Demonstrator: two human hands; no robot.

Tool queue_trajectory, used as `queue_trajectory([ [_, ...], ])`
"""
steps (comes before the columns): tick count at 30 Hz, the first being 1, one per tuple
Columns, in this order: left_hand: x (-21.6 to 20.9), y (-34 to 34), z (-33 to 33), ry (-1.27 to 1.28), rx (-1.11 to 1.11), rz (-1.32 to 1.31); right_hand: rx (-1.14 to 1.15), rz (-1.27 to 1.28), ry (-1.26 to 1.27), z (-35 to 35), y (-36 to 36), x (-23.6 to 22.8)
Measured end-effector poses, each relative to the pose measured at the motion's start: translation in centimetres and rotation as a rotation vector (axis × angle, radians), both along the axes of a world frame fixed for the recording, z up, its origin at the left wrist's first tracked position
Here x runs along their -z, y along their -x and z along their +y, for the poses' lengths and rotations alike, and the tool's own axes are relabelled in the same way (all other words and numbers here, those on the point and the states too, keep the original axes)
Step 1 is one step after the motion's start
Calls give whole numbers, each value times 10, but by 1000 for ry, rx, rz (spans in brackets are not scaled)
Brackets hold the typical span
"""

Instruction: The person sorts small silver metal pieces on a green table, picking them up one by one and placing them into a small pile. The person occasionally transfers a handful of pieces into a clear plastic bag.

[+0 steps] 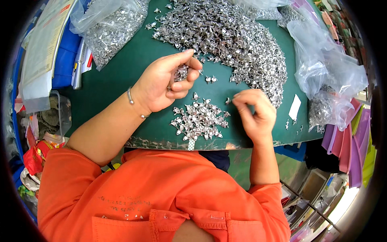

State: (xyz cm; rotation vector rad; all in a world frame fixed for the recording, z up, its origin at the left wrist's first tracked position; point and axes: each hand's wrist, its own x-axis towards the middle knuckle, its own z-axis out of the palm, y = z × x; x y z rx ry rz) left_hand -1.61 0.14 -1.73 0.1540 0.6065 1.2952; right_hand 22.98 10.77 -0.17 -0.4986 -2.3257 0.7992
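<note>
Several small shiny metal pieces (181, 73) lie in the palm of my left hand (167, 78), its fingers curled around them, above the table between the two heaps. My right hand (254, 111) is to the right, its thumb and forefinger pinched on one small metal piece (228, 101). A small pile of the same winged metal pieces (200, 120) lies at the table's near edge between my hands. Beyond my hands spreads a large heap of metal pieces (225, 36). Two loose pieces (211, 79) rest on the green tabletop (117, 84) near my left fingertips.
Clear plastic bags of metal pieces stand at the back left (115, 32) and at the right (322, 107). A blue bin (64, 60) with papers and a clear plastic box (60, 115) are at the left. A white paper slip (295, 106) lies right of the heap.
</note>
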Motion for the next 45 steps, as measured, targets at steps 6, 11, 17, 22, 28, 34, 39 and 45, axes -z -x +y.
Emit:
queue_trajectory([
  [6, 0, 5, 2, -18, -172, -18, 50, -127, 57, -11, 6, -5],
  [11, -1, 5, 3, 6, -212, -59, -101, -116, 309, -7, 7, -10],
  [17, 0, 7, 5, 8, -203, -85, -72, -135, -262, 4, 49, 0],
  [22, 0, 9, 5, 9, -227, -86, -143, -197, -183, 5, 39, -4],
  [28, -2, 9, 3, 15, -243, -75, -84, -154, 16, 14, 20, -18],
  [34, -2, 8, 4, 12, -242, -66, -73, -170, 128, -1, 25, -11],
  [39, -2, 8, 4, 18, -239, -69, -116, -140, -31, -1, 23, -3],
  [45, -2, 8, 4, 5, -244, -58, -70, -138, -58, 5, 18, -9],
])
